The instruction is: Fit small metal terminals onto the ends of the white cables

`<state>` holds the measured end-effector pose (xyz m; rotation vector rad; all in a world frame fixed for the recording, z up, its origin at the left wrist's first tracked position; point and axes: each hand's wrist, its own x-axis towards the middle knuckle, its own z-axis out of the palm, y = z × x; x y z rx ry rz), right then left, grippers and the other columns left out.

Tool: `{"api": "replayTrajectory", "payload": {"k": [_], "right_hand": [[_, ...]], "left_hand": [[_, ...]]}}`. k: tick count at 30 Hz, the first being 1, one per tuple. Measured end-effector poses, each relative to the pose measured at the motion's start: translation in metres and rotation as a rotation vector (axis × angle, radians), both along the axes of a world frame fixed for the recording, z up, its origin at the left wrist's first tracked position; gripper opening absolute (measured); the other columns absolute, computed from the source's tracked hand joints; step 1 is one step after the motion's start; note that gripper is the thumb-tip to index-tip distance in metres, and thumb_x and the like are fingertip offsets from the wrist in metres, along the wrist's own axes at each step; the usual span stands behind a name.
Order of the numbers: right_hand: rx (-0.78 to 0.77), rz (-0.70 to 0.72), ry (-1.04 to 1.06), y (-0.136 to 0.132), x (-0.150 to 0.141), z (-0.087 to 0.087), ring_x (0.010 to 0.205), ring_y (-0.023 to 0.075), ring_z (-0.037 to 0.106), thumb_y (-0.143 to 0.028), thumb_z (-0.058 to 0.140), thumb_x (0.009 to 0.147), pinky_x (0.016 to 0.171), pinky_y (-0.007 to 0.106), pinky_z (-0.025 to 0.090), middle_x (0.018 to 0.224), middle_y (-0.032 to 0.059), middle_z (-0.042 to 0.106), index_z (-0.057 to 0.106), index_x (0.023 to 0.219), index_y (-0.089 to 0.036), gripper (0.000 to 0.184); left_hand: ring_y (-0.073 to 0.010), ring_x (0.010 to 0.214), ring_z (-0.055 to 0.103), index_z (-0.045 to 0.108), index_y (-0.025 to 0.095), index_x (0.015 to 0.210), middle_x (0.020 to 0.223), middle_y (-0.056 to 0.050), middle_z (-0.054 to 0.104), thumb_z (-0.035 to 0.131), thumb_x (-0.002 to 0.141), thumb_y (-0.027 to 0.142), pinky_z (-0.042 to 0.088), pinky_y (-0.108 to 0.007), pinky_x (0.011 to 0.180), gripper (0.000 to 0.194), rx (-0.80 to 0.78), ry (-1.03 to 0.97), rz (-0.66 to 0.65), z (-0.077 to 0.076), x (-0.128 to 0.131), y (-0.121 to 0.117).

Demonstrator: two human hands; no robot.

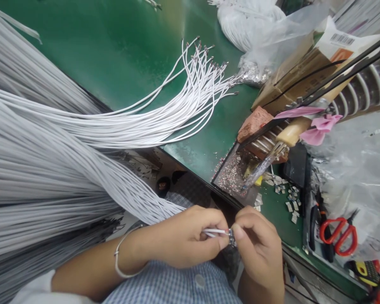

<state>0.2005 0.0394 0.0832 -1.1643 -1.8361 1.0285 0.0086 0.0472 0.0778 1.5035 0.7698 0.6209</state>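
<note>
Between two hands [190, 238] [259, 249] show two white cables [218, 231].

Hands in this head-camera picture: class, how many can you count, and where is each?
2. The left hand is at the bottom centre, holding white wires; the right hand is just right of it, by the wires' ends. Neither is hidden entirely.

Our left hand [190, 240] pinches thin white wires [214, 231] near their tips, and the fingers [240, 233] of our right hand [260, 250] pinch a small metal piece [231, 237] there. A long white sheaf [145, 128] runs across the green desk [107, 55], its ends fanned out. To its right we see a wooden-handled soldering iron [291, 133], loose metal tabs [289, 206] and red-handled scissors [351, 242] beside clear plastic bags [357, 169].
</note>
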Motion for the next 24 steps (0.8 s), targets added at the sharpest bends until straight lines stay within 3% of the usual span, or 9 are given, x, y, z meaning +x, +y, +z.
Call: {"api": "replayTrajectory", "payload": {"k": [7, 10, 15, 21, 24], "right_hand": [[-0.013, 0.034, 0.006, 0.000, 0.001, -0.002, 0.061, 0.0128, 0.048, -0.016, 0.054, 0.088, 0.055, 0.027, 0.035, 0.068, -0.0016, 0.049, 0.055, 0.074, -0.019, 0.015], [-0.001, 0.023, 0.003, 0.000, 0.002, -0.002, 0.061, 0.0127, 0.047, -0.015, 0.054, 0.088, 0.054, 0.027, 0.034, 0.068, -0.0017, 0.049, 0.054, 0.073, -0.020, 0.015], [0.013, -0.011, 0.002, 0.001, 0.002, -0.001, 0.060, 0.0120, 0.047, -0.015, 0.056, 0.088, 0.054, 0.026, 0.034, 0.067, -0.0023, 0.050, 0.055, 0.074, -0.020, 0.015], [0.114, -0.150, 0.035, 0.002, 0.004, -0.002, 0.068, 0.0178, 0.057, -0.018, 0.051, 0.092, 0.058, 0.031, 0.043, 0.076, 0.0031, 0.060, 0.066, 0.091, -0.022, 0.015], [0.209, -0.238, 0.052, -0.001, 0.006, -0.007, 0.063, 0.0182, 0.058, -0.021, 0.053, 0.091, 0.056, 0.032, 0.044, 0.073, 0.0032, 0.061, 0.068, 0.099, -0.022, 0.017]], "left_hand": [[-0.0076, 0.052, 0.041, 0.057, 0.016, 0.082, 0.060, 0.007, 0.046, 0.052, 0.087, 0.022, 0.034, -0.018, 0.048, 0.008, 0.012, 0.008, 0.021, -0.002, -0.001, -0.001], [-0.0090, 0.054, 0.046, 0.060, 0.016, 0.086, 0.063, 0.004, 0.054, 0.052, 0.088, 0.022, 0.038, -0.019, 0.051, 0.010, 0.018, 0.021, 0.033, -0.001, -0.003, 0.000], [-0.0149, 0.080, 0.060, 0.066, 0.016, 0.092, 0.088, -0.004, 0.067, 0.053, 0.090, 0.021, 0.048, -0.026, 0.077, 0.013, 0.093, -0.050, 0.059, 0.000, -0.006, 0.004], [-0.0106, 0.059, 0.053, 0.066, 0.013, 0.092, 0.067, 0.001, 0.059, 0.049, 0.094, 0.032, 0.042, -0.020, 0.054, 0.026, -0.199, -0.067, 0.099, 0.002, -0.005, 0.010], [-0.0106, 0.056, 0.052, 0.066, 0.013, 0.090, 0.062, 0.001, 0.059, 0.052, 0.091, 0.033, 0.040, -0.020, 0.051, 0.024, -0.258, -0.055, 0.159, 0.005, -0.004, 0.015]]}}
